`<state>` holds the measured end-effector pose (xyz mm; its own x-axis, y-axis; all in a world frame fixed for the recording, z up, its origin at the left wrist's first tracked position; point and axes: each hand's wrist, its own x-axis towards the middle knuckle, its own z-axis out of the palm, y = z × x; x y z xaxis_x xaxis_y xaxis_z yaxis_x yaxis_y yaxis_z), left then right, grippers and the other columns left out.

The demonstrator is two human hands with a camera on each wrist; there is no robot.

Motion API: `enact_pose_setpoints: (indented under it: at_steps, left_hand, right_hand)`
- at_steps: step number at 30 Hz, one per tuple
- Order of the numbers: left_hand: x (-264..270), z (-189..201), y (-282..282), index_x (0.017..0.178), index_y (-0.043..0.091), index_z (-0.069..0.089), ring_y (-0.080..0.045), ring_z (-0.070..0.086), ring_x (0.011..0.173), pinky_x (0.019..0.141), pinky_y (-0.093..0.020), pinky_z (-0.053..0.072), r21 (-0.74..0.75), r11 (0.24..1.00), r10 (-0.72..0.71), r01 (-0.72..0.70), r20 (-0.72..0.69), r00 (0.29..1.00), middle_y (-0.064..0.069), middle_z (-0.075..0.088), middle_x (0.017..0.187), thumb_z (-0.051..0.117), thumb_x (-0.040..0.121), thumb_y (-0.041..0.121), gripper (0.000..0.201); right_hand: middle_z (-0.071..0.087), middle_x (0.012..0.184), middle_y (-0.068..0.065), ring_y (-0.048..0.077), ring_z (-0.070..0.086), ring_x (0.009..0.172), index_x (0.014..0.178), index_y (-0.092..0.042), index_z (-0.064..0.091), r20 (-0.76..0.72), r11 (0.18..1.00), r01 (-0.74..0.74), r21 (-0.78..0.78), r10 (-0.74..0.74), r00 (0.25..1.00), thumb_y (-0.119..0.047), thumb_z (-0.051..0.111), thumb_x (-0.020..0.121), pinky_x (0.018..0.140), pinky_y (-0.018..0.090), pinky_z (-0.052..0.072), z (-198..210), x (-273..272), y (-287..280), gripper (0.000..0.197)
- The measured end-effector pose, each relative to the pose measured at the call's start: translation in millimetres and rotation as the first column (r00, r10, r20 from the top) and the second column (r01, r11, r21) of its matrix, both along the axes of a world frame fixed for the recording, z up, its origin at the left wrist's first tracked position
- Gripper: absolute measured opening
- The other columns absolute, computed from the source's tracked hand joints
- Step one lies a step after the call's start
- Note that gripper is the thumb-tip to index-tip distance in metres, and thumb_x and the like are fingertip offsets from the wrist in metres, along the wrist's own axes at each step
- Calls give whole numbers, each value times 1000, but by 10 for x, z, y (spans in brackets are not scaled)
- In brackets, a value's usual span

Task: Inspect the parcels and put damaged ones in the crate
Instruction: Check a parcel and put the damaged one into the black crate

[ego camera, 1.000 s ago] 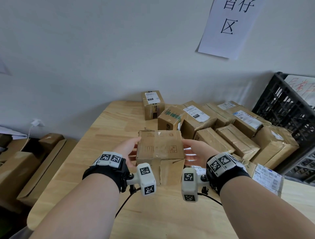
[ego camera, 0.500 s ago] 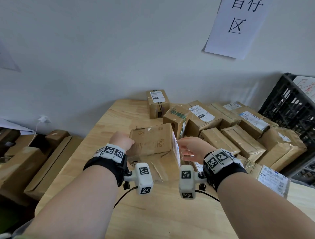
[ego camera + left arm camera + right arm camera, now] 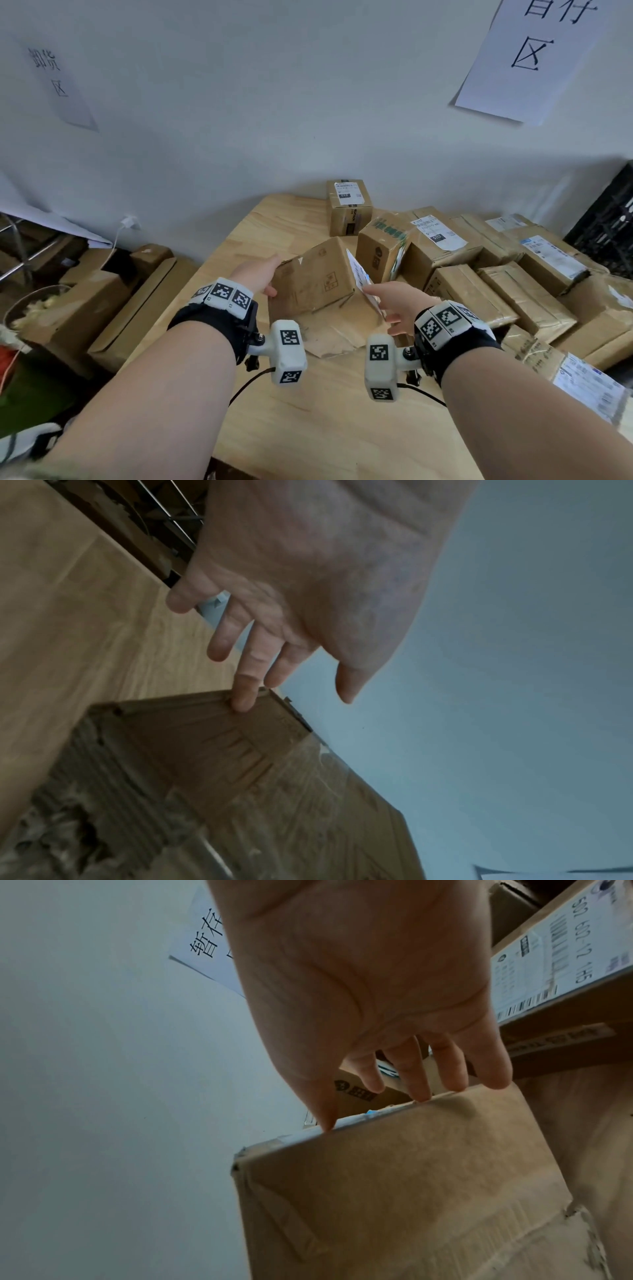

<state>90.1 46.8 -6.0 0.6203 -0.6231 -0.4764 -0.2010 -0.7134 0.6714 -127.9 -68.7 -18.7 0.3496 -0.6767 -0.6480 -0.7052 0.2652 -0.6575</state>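
Head view: one parcel [image 3: 313,279] is tipped up on the wooden table [image 3: 308,428], held between the left hand [image 3: 257,274] on its left end and the right hand [image 3: 390,299] on its labelled right end; the face turned toward the camera looks creased and torn along the bottom. Black crate [image 3: 608,226] sits at the far right edge, behind the pile of parcels [image 3: 479,274]. Count: one parcel in hand, roughly nine or ten more on the table, some overlapping so the number is not firm; one crate; two paper signs on the wall; a few cardboard boxes on the floor at left. Left wrist view: fingers [image 3: 245,693] straight and spread, only the middle fingertip plainly touching the parcel's top edge, nothing gripped; a ragged hole shows low on the near face, so I'd judge this one damaged. Right wrist view: fingers [image 3: 419,1080] straight, fingertips and thumb tip resting along the top edge by the white label, pressing, not curling round. To do the step well, keep palms flat on opposite ends, turn slowly, check every face and corner, and support the torn side before carrying it right to the crate.
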Motion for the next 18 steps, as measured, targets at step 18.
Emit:
enact_pose_setpoints:
  at_steps: [18]
  left_hand:
    - [-65, -99, 25, 144, 12, 43, -32, 47, 127, 107, -41, 36, 128, 986, -112, 106, 41, 993, -14, 47, 145, 21, 91, 73, 84]
  right_hand:
    - [60, 131, 10, 29, 58, 114, 134, -16, 55, -26, 995, -80, -56, 78, 997, -44, 62, 90, 99, 52, 50, 23, -87, -36, 53]
